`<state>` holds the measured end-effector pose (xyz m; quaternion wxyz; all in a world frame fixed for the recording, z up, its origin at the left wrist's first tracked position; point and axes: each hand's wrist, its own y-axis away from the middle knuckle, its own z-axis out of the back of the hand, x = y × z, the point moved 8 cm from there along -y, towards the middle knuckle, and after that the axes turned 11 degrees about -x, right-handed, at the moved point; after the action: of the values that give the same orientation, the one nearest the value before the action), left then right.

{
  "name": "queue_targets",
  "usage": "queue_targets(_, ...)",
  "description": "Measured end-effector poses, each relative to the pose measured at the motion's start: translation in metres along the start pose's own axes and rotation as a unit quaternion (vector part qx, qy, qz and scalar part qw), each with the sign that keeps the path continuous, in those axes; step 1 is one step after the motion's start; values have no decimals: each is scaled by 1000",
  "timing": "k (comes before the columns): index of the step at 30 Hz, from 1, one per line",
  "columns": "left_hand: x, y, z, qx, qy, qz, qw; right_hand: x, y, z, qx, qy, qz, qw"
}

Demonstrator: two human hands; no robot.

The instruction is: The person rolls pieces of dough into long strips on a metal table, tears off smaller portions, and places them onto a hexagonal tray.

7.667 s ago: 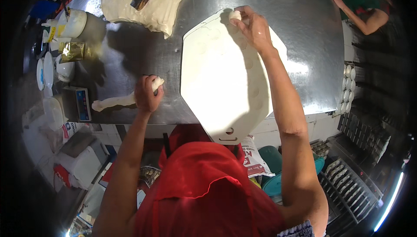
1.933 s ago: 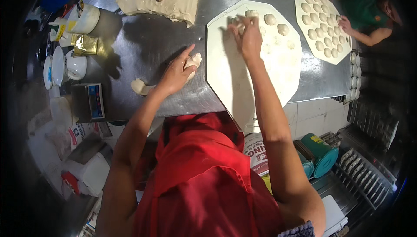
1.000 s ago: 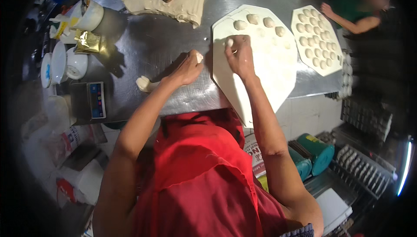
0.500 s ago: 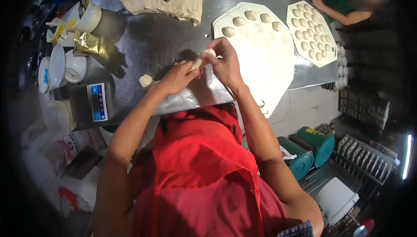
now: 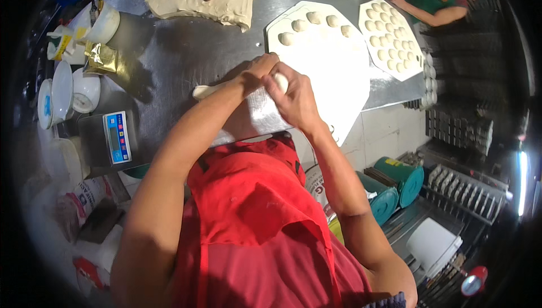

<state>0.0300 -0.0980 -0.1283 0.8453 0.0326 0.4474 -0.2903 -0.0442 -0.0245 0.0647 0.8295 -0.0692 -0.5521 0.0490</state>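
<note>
Grasping a pale dough ball (image 5: 280,83) in the right hand (image 5: 294,98), at the left edge of a white octagonal tray (image 5: 333,77); with the left hand (image 5: 259,69) close beside, fingers mostly hidden, unable to tell its grip; with a dough strip (image 5: 204,91) showing farther left on the steel table (image 5: 186,51). With five dough balls (image 5: 286,39) arced along that tray's far side; with rows of balls (image 5: 382,55) in a second octagonal tray (image 5: 411,73), farther right; with handles (image 5: 94,13) standing in a white tub (image 5: 107,26), far left.
</note>
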Motion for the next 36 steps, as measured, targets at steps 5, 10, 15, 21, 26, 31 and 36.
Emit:
queue_targets(5,-47,-14,-8,84,-35,279,956,-151,-38,86,-122,84,-86,985)
queue_targets(10,-44,11,24,-28,-21,239,970,-201,-91,92,-127,161,-93,974)
queue_targets(15,-62,11,41,-81,81,275,955,-166,-64,81,-142,134,-44,980)
queue_targets(21,-86,5,85,-89,71,117,987,-86,-36,26,-39,-129,-117,984)
queue_targets(26,-101,3,83,49,39,109,992,-61,-30,27,-25,132,-144,980)
queue_targets(31,-142,-23,63,69,-84,46,993,-24,-39,59,-87,125,-185,971)
queue_targets(36,-47,-16,14,63,385,-42,920,-6,-16,12,3,60,-9,998)
